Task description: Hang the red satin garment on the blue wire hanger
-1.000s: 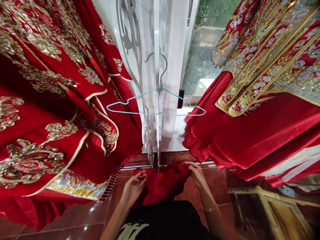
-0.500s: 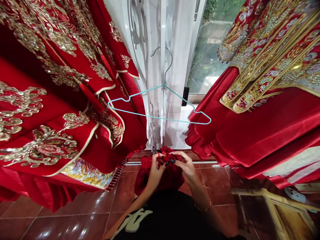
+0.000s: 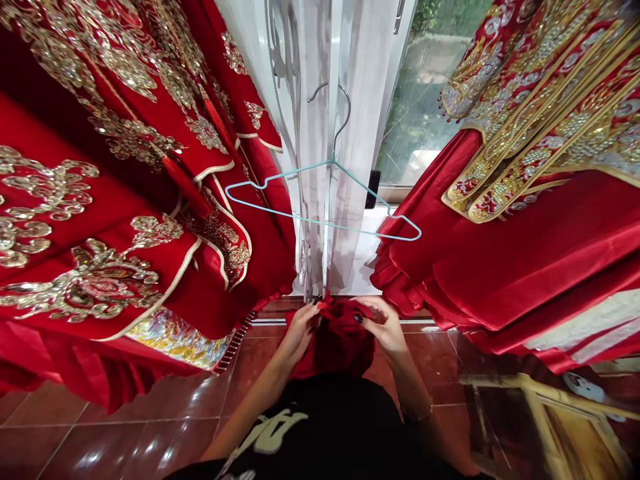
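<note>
A bunched dark red cloth garment hangs between my two hands, low in front of my body. My left hand pinches its upper left edge, where a small bright red bit shows near the fingertips. On the other side my right hand grips the upper right edge between thumb and fingers. Both hands have dark nails. Beyond them a light blue wire hanger with a metal hook hangs with nothing on it. The garment's exact kind is hard to make out in its folds.
Red robes with gold and silver embroidery hang on the left. More red embroidered robes hang on the right. A dark phone sits by the window. Lower right stands a bamboo frame on the red tiled floor.
My hands have moved apart, spreading the top of the red garment between them. The hanger appears slightly higher and tilted differently in view.
</note>
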A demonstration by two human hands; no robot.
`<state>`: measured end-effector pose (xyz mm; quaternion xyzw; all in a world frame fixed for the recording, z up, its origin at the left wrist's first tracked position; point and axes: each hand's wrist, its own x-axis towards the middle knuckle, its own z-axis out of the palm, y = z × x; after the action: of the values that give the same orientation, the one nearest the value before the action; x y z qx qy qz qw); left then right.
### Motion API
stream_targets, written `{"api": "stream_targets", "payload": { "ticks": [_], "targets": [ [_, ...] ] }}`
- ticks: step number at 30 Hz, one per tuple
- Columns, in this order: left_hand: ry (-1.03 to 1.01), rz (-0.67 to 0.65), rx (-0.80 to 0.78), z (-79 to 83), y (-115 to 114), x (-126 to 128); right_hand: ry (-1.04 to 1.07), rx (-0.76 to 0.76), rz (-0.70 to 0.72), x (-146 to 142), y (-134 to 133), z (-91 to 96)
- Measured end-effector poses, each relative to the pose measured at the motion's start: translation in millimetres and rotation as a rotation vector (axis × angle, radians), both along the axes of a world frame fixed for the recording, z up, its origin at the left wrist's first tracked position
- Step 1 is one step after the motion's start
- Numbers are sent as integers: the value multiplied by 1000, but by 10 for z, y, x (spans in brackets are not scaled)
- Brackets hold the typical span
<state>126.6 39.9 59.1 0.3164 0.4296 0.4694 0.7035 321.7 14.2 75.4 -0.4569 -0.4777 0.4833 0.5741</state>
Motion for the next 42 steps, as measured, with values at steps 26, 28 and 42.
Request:
{"api": "stream_targets", "payload": {
  "ticks": [26, 28, 42],
  "targets": [
    [158, 185, 147, 150, -192, 175, -569, 238, -10, -564, -267, -387],
    [185, 184, 157, 145, -188, 165, -522, 191, 15, -610, -256, -343],
    [217, 318, 340, 311, 241, -1237, -168, 177, -141, 942, 297, -72]
  ]
}}
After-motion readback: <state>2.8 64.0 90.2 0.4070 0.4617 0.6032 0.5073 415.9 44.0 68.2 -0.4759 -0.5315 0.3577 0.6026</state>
